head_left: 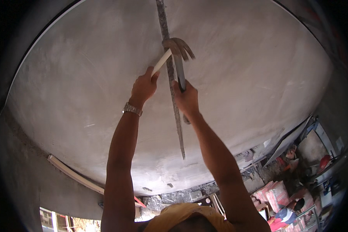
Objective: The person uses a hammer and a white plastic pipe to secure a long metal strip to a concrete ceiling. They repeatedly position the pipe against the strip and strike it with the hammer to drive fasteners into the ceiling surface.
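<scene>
A narrow, dark, rough groove point(177, 120) runs down the grey plastered wall point(85, 77) in front of me. My left hand point(144, 88), with a metal watch at its wrist, is closed round a pale, straight stick-like piece point(161, 62). Its upper end meets the groove beside the hammer head, which hides the tip. Just right of the groove, my right hand point(187, 98) grips a claw hammer point(179, 66) by its dark handle. The hammer stands head up, its curved claw pointing right, and its handle end shows below my fist.
A long pale strip point(75, 174) leans along the wall's lower left edge. Rubble point(170, 201) lies at the wall's foot. Pink and white sacks point(276, 195) are piled at the lower right, near what looks like another person point(285, 216). A board point(288, 141) leans at the right.
</scene>
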